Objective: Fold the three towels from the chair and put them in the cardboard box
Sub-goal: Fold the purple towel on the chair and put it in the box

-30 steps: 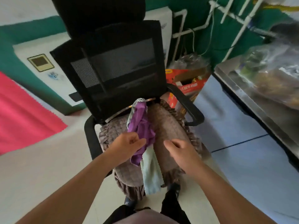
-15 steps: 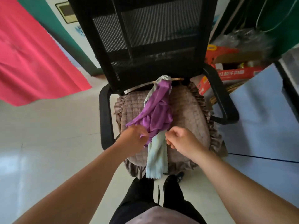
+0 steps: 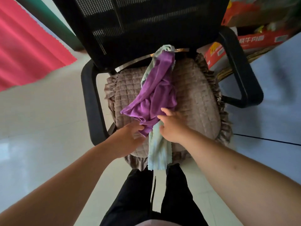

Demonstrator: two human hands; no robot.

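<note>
A crumpled purple towel [image 3: 156, 95] lies down the middle of the black office chair's quilted brown seat cushion [image 3: 195, 101]. Under it a pale green towel [image 3: 158, 150] runs from the seat's back and hangs over the front edge. I cannot make out a third towel. My left hand [image 3: 128, 137] grips the purple towel's lower end. My right hand [image 3: 172, 126] pinches the purple towel's near edge, with its thumb against the green towel. A red-printed cardboard box [image 3: 254, 20] stands open behind the chair's right armrest.
The chair's mesh backrest [image 3: 140, 18] rises right behind the towels, with black armrests [image 3: 91, 101] on both sides. A second printed carton [image 3: 215, 54] lies at the right. A red cloth [image 3: 27, 51] hangs at the left. My black-trousered legs stand below the seat's front edge.
The view has closed in on the seat. My right hand has reached forward from beside the towels onto the purple towel. My left hand has slid a little lower along it.
</note>
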